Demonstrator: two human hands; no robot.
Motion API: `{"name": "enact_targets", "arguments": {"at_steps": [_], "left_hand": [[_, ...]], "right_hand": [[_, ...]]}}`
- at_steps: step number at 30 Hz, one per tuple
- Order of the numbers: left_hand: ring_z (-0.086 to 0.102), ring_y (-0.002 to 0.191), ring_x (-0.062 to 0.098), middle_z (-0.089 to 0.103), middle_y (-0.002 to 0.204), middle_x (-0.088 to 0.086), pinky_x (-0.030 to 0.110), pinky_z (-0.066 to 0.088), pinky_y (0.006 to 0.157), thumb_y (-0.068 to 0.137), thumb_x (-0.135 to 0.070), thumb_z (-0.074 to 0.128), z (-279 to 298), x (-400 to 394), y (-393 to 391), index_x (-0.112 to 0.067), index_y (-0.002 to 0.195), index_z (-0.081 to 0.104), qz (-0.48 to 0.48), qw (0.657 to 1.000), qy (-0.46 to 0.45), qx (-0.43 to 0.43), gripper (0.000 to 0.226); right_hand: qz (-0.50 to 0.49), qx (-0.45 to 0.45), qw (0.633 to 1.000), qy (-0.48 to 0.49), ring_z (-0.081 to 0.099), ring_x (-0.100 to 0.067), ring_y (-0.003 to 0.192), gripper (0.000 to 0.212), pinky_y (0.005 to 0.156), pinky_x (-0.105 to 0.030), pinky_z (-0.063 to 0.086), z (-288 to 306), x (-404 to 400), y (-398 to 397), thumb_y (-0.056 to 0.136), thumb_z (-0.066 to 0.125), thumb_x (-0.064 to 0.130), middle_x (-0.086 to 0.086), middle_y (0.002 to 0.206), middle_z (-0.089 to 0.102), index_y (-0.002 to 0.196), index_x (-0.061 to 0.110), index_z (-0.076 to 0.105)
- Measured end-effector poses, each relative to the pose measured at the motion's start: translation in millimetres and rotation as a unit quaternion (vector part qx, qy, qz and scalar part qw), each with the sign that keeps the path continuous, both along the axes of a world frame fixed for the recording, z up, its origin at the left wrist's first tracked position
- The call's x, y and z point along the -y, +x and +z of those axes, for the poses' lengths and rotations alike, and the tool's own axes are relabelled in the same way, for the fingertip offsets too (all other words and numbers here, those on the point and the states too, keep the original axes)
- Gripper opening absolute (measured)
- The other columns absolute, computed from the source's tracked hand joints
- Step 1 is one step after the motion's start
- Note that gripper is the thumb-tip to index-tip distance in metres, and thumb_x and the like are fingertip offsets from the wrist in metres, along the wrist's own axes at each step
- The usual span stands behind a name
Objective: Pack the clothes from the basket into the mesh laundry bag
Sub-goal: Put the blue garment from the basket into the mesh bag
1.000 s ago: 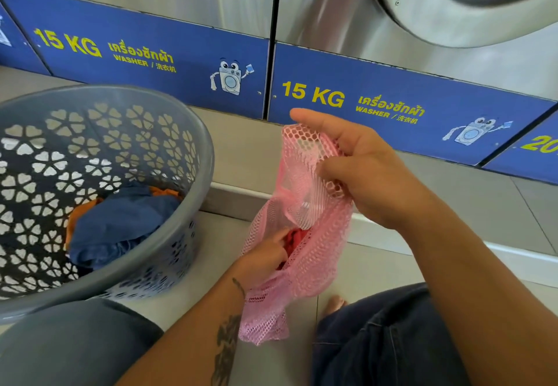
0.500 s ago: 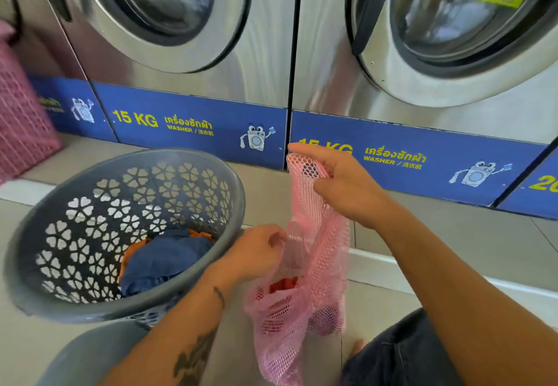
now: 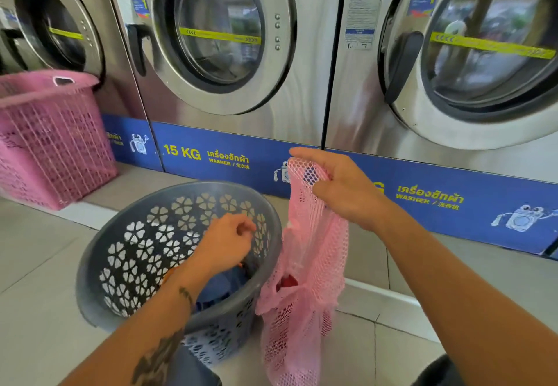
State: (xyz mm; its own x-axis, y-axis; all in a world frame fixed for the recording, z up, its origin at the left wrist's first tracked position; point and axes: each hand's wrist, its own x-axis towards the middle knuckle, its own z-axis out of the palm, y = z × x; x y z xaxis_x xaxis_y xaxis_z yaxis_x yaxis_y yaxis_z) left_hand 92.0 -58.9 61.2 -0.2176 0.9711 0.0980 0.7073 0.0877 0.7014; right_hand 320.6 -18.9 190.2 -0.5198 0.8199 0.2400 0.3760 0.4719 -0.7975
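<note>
My right hand (image 3: 344,192) pinches the top edge of a pink mesh laundry bag (image 3: 305,264), which hangs down to the floor with a red garment (image 3: 285,283) showing through its lower part. To its left, a grey round basket (image 3: 120,264) with flower-shaped holes leans toward me. Blue clothes (image 3: 223,286) and a bit of orange cloth lie at its bottom. My left hand (image 3: 225,242) hovers inside the basket above the blue clothes, fingers loosely curled and holding nothing.
A row of steel front-loading washers (image 3: 217,41) with blue 15 KG panels stands on a raised tiled step right behind. A pink lattice basket (image 3: 51,137) sits on that step at the left. My knees are at the bottom edge.
My left hand has left the bag's opening and moved left into the grey basket. The view has tilted up, showing more of the washers. My right hand keeps its hold on the bag.
</note>
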Motion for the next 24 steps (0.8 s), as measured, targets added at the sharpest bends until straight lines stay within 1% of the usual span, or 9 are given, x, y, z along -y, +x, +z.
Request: {"name": "enact_targets", "arguments": {"at_steps": [3, 6, 10, 12, 15, 18, 20, 22, 24], "left_hand": [[0.061, 0.082, 0.004, 0.066, 0.092, -0.011, 0.024, 0.047, 0.072, 0.089, -0.011, 0.053, -20.4, -4.1, -18.1, -0.038, 0.083, 0.062, -0.003, 0.997, -0.072, -0.011, 0.029], [0.062, 0.095, 0.016, 0.066, 0.102, -0.003, 0.026, 0.047, 0.08, 0.086, -0.007, 0.056, -39.3, -12.0, -37.8, -0.023, 0.095, 0.07, -0.013, 0.988, -0.145, -0.047, 0.023], [0.05, 0.076, 0.02, 0.058, 0.085, 0.008, 0.031, 0.041, 0.068, 0.08, -0.004, 0.058, -57.8, -27.3, -66.5, -0.02, 0.083, 0.061, -0.043, 0.966, -0.227, -0.113, 0.016], [0.052, 0.082, 0.022, 0.06, 0.093, 0.009, 0.032, 0.045, 0.073, 0.082, -0.009, 0.062, -73.0, -38.4, -85.9, -0.015, 0.095, 0.064, -0.053, 0.95, -0.28, -0.131, 0.014], [0.055, 0.115, 0.029, 0.056, 0.132, 0.006, 0.04, 0.048, 0.098, 0.087, -0.022, 0.064, -101.8, -54.9, -107.7, -0.019, 0.131, 0.055, -0.057, 0.923, -0.344, -0.165, 0.045], [0.038, 0.136, 0.036, 0.028, 0.157, 0.008, 0.045, 0.038, 0.111, 0.086, -0.03, 0.065, -135.3, -70.2, -119.8, -0.029, 0.148, 0.036, -0.059, 0.882, -0.423, -0.198, 0.068], [0.024, 0.144, 0.04, 0.009, 0.163, 0.014, 0.05, 0.03, 0.115, 0.086, -0.038, 0.067, -157.9, -71.8, -123.2, -0.027, 0.152, 0.024, -0.044, 0.86, -0.465, -0.206, 0.08], [0.017, 0.146, 0.043, -0.006, 0.163, 0.016, 0.049, 0.038, 0.11, 0.08, -0.05, 0.069, -174.2, -65.1, -124.1, -0.035, 0.155, 0.003, 0.003, 0.861, -0.466, -0.206, 0.101], [0.007, 0.147, 0.048, -0.024, 0.16, 0.017, 0.053, 0.039, 0.109, 0.076, -0.061, 0.07, -185.0, -55.0, -120.1, -0.045, 0.151, -0.014, 0.055, 0.864, -0.468, -0.176, 0.114]], "right_hand": [[-0.016, 0.007, 1.0, -0.011, 0.042, 0.025, 0.05, 0.074, 0.046, 0.0, 0.035, -17.4, -5.1, 0.7, 0.082, 0.043, -0.016, 0.027, 0.084, 0.045, 0.141, 0.027, 0.052], [-0.02, 0.004, 1.0, -0.011, 0.044, 0.026, 0.053, 0.074, 0.049, 0.0, 0.035, -25.8, -8.6, -2.1, 0.081, 0.044, -0.016, 0.028, 0.087, 0.047, 0.14, 0.029, 0.053], [-0.019, -0.038, 0.999, 0.003, 0.047, 0.007, 0.048, 0.076, 0.046, -0.005, 0.034, -29.1, -14.1, -3.7, 0.081, 0.045, -0.015, 0.023, 0.101, 0.062, 0.133, 0.039, 0.057], [-0.005, -0.058, 0.998, 0.006, 0.044, 0.001, 0.048, 0.078, 0.045, -0.013, 0.036, -26.6, -22.6, -5.6, 0.079, 0.044, -0.016, 0.026, 0.102, 0.068, 0.13, 0.041, 0.059], [0.027, -0.091, 0.995, -0.005, 0.043, -0.008, 0.055, 0.081, 0.048, -0.018, 0.036, -23.8, -31.2, -6.8, 0.077, 0.044, -0.018, 0.017, 0.098, 0.072, 0.129, 0.041, 0.061], [0.031, -0.058, 0.998, -0.002, 0.036, -0.014, 0.053, 0.082, 0.045, -0.021, 0.03, -31.7, -39.3, -11.3, 0.077, 0.045, -0.017, -0.006, 0.078, 0.064, 0.126, 0.047, 0.06], [0.028, -0.043, 0.999, -0.006, 0.034, -0.01, 0.049, 0.083, 0.042, -0.017, 0.028, -40.3, -44.8, -11.9, 0.076, 0.046, -0.017, 0.006, 0.066, 0.06, 0.124, 0.048, 0.061], [0.017, -0.031, 0.999, -0.009, 0.031, -0.005, 0.044, 0.083, 0.04, -0.012, 0.027, -47.5, -50.2, -9.9, 0.075, 0.046, -0.018, 0.015, 0.059, 0.058, 0.123, 0.048, 0.062], [0.017, -0.021, 1.0, -0.012, 0.031, -0.009, 0.045, 0.083, 0.041, -0.014, 0.027, -52.5, -53.7, -9.9, 0.075, 0.047, -0.016, 0.002, 0.061, 0.059, 0.123, 0.05, 0.062]]}}
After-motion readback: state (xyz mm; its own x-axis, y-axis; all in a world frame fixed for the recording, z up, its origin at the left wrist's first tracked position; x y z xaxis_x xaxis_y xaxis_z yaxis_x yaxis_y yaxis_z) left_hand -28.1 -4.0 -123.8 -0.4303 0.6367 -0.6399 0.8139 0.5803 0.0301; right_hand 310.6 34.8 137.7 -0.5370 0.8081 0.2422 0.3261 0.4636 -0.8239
